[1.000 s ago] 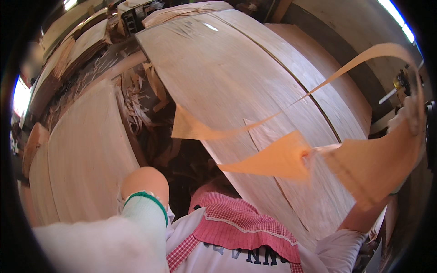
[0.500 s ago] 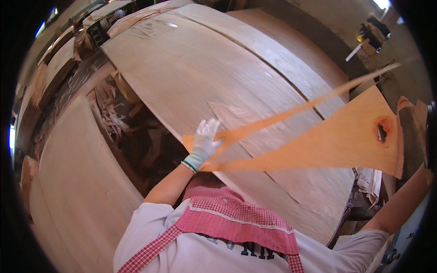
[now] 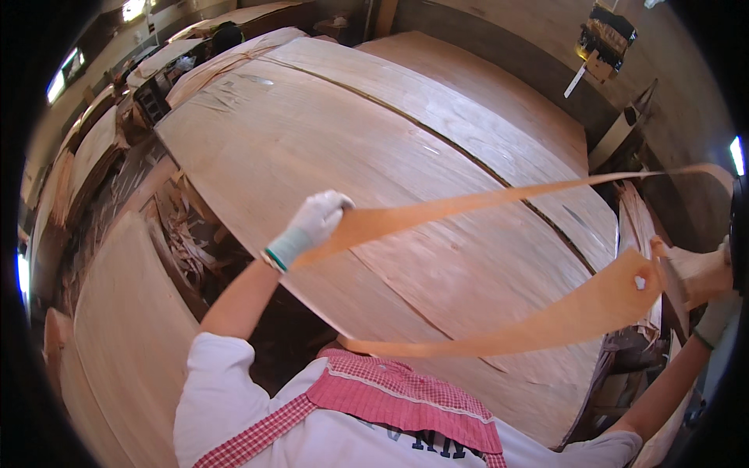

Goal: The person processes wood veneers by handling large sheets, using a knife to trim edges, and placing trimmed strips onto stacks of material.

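At the far left edge a bright window [image 3: 22, 274] glows behind low stacks of veneer [image 3: 129, 343], and the nearest stack curves up past your left shoulder. Between that stack and the big pile ahead lies a dark gap littered with curled veneer scraps [image 3: 181, 238].

Your left hand [image 3: 316, 221], in a white work glove with a green-banded cuff, reaches forward from your bare forearm. It is closed around the near end of a long veneer strip [image 3: 499, 199], with the fingers folded over it so the strip leaves the fist toward the right. The hand hangs above the large stack of veneer sheets [image 3: 374, 148], which fills the middle of the view; a dark seam runs diagonally across its top sheet.

From your fist the thin orange-tan strip stretches right, rising slightly over the stack until it reaches the picture's right rim. Below it a second, wider band [image 3: 546, 320] sweeps from in front of your chest up to the right, with a small knot hole near its broad end.

Your right hand [image 3: 714, 292], also gloved, sits at the far right rim and grips that broad end; how tightly its fingers close you cannot tell, as the rim blurs them. Your checked red-and-white apron [image 3: 390, 394] crosses the lower edge.
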`<state>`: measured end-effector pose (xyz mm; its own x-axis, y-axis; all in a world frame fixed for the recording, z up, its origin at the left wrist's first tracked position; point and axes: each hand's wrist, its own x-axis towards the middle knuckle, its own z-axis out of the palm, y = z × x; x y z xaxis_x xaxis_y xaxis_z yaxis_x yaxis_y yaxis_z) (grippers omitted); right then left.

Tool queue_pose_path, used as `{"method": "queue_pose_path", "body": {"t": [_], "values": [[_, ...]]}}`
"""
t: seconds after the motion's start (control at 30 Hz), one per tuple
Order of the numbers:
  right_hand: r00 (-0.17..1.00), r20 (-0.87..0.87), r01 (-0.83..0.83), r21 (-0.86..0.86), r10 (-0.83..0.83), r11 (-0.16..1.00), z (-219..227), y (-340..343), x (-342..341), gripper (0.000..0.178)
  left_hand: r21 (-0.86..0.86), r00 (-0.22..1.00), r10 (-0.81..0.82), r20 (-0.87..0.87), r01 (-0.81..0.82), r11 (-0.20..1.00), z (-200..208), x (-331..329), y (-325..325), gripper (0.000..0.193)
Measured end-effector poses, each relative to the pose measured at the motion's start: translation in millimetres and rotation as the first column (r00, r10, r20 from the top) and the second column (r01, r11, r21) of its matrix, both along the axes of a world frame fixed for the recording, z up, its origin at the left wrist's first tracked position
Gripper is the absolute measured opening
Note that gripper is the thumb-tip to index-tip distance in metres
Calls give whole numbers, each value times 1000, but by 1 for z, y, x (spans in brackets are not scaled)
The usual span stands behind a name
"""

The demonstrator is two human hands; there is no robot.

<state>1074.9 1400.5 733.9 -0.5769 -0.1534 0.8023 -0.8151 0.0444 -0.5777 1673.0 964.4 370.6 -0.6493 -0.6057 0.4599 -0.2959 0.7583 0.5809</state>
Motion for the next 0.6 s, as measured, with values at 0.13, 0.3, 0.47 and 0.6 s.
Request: {"method": "queue_pose_path", "body": {"t": [0.13, 0.3, 0.47, 0.6], "values": [[895, 414, -318, 325, 168, 891, -95, -14, -49, 34, -148, 961, 10, 278, 33, 988, 16, -11, -88, 17], [882, 398, -104, 688, -254, 718, -200, -55, -77, 46, -231, 881, -30, 472, 156, 960, -14, -96, -184, 14], [958, -8, 164, 838, -288, 520, -263, -105, -80, 25, -313, 797, 15, 603, 220, 924, -43, -220, -268, 16], [888, -30, 184, 937, -459, 296, -293, -137, -93, 28, -413, 767, 79, 637, 254, 875, -82, -305, -312, 14]]}}
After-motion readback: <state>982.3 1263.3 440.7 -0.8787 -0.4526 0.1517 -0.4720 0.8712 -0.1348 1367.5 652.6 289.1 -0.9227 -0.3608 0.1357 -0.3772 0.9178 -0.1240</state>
